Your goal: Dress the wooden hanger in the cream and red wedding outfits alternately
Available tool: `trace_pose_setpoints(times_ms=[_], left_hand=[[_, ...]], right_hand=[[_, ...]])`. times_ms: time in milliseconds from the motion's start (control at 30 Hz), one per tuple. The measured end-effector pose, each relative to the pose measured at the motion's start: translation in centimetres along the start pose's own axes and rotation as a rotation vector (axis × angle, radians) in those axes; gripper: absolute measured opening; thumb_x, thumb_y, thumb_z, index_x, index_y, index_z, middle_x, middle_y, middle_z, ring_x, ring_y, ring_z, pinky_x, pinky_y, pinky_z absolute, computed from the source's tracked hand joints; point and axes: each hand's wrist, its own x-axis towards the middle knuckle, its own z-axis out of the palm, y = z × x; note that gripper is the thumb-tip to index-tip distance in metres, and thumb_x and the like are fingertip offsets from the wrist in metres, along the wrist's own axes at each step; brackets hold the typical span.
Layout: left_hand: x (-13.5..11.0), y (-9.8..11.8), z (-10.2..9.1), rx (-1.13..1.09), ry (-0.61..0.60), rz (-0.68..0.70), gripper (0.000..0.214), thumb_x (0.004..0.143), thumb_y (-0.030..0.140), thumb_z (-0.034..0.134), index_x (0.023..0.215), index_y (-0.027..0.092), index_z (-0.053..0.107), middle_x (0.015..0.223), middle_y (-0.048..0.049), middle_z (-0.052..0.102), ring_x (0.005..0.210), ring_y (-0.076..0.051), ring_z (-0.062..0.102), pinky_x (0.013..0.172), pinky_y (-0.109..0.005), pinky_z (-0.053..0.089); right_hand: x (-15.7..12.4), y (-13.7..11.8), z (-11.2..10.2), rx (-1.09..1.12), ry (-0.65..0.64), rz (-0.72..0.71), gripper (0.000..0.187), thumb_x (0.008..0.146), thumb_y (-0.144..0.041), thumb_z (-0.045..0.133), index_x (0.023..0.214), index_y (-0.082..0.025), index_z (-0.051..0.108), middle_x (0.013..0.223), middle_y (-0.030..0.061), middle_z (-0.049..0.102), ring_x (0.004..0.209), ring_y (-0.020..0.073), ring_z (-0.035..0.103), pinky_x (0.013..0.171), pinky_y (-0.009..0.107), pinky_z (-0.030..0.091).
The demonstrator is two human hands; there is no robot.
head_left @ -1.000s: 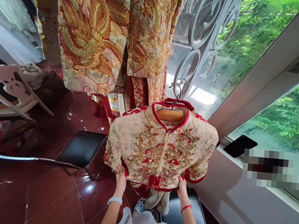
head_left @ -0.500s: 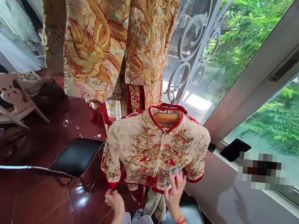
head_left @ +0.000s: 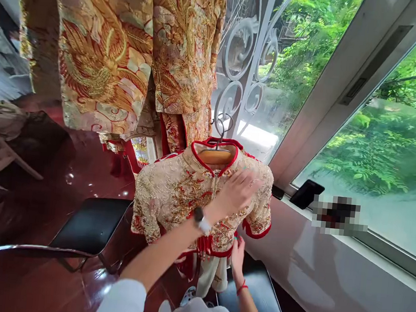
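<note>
A beige jacket (head_left: 179, 185) with gold beadwork, red trim and a stand collar hangs at the centre on a wooden hanger (head_left: 215, 156) with a metal hook. My left hand (head_left: 239, 188), a watch on its wrist, reaches across the front to the upper chest near the shoulder on the right; motion smears its fingers. Low on the right, my right hand (head_left: 237, 257) has its fingers closed at the jacket's red bottom edge, partly behind the cloth. A red string circles that wrist. Another red-trimmed garment shows behind the collar.
Gold embroidered garments (head_left: 102, 62) hang at the upper left. A black chair (head_left: 89, 225) stands left, and a black seat (head_left: 253, 297) lies below my right hand. A phone (head_left: 307, 194) rests on the windowsill at right. White scrolled metalwork (head_left: 238, 51) stands behind the jacket.
My left hand has left the sleeve cuff on the left and crossed up to the jacket's right-hand chest. My right hand has dropped from the front to the lower edge. The view has shifted right.
</note>
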Motion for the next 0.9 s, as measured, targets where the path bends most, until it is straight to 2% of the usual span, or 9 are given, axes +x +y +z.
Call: trace_pose_setpoints(times_ms=[100,200,300,400,533,633,767,833,900], left_hand=[[7.3,-1.8,-1.0,0.158,-0.191,0.08,0.042,0.093,0.022,0.058,0.133,0.01,0.057,0.13,-0.0189,0.063,0.127,-0.031,0.055,0.107,-0.046,0.039],[9.9,-2.6,-0.9,0.182,-0.278,0.079,0.029,0.098,0.023,0.051,0.118,0.009,0.067,0.11,-0.0181,0.071,0.109,-0.028,0.063,0.092,-0.039,0.042],[10.4,-3.0,-0.7,0.135,-0.308,0.074,0.031,0.102,0.022,0.045,0.112,0.011,0.072,0.104,-0.0174,0.073,0.1,-0.026,0.066,0.084,-0.036,0.042],[11.5,-3.2,-0.7,0.087,-0.338,-0.035,0.032,0.101,0.021,0.047,0.112,0.009,0.075,0.097,-0.0189,0.074,0.095,-0.027,0.069,0.077,-0.034,0.043],[13.2,-3.1,-0.8,0.066,-0.432,-0.164,0.031,0.096,0.013,0.051,0.115,0.006,0.074,0.095,-0.0211,0.075,0.096,-0.028,0.07,0.078,-0.035,0.046],[13.0,-2.5,-0.7,0.06,-0.495,-0.185,0.032,0.094,0.012,0.051,0.114,0.006,0.074,0.099,-0.0209,0.075,0.097,-0.029,0.069,0.081,-0.036,0.047],[11.7,-1.1,0.1,0.048,-0.391,-0.102,0.033,0.093,0.027,0.061,0.115,0.005,0.072,0.11,-0.0215,0.072,0.105,-0.032,0.068,0.083,-0.037,0.048],[11.6,-0.5,0.9,0.044,-0.365,-0.053,0.028,0.093,0.024,0.062,0.11,0.005,0.073,0.106,-0.0211,0.073,0.104,-0.031,0.068,0.081,-0.036,0.049],[12.0,-0.3,1.7,0.049,-0.389,-0.038,0.021,0.093,0.013,0.058,0.101,0.005,0.075,0.096,-0.0208,0.074,0.1,-0.031,0.07,0.078,-0.036,0.049]], right_hand=[[2.2,-0.5,0.0,0.129,-0.228,0.123,0.051,0.061,-0.064,0.07,0.087,-0.02,0.066,0.096,0.0111,0.074,0.096,0.0317,0.068,0.084,0.041,0.055],[2.9,-1.0,-0.6,0.161,-0.308,0.135,0.055,0.052,-0.066,0.079,0.079,-0.019,0.066,0.083,0.0071,0.073,0.079,0.026,0.067,0.074,0.036,0.055],[2.7,-0.9,-2.5,0.181,-0.331,0.112,0.051,0.052,-0.06,0.084,0.075,-0.019,0.066,0.077,0.0034,0.071,0.074,0.0206,0.064,0.07,0.03,0.052],[2.0,-0.2,-3.5,0.201,-0.28,0.102,0.051,0.052,-0.061,0.083,0.076,-0.02,0.065,0.077,0.002,0.071,0.074,0.0195,0.063,0.07,0.029,0.051],[1.6,1.4,-1.7,0.202,-0.192,0.113,0.051,0.052,-0.067,0.077,0.071,-0.021,0.064,0.076,0.0053,0.072,0.08,0.0248,0.066,0.075,0.035,0.054],[2.1,1.8,-0.2,0.17,-0.169,0.093,0.049,0.053,-0.064,0.076,0.072,-0.02,0.067,0.078,0.0081,0.074,0.088,0.0289,0.067,0.082,0.039,0.054],[3.6,0.1,0.3,0.138,-0.152,0.0,0.048,0.059,-0.057,0.075,0.089,-0.02,0.072,0.107,0.0092,0.076,0.119,0.0299,0.06,0.099,0.037,0.049],[4.5,-1.4,0.8,0.155,-0.198,-0.057,0.049,0.065,-0.054,0.072,0.103,-0.023,0.072,0.125,0.0077,0.071,0.127,0.0262,0.057,0.104,0.035,0.046],[5.1,-2.7,1.5,0.169,-0.262,-0.091,0.047,0.065,-0.049,0.072,0.104,-0.022,0.072,0.124,0.0095,0.072,0.121,0.0262,0.061,0.102,0.036,0.047]])
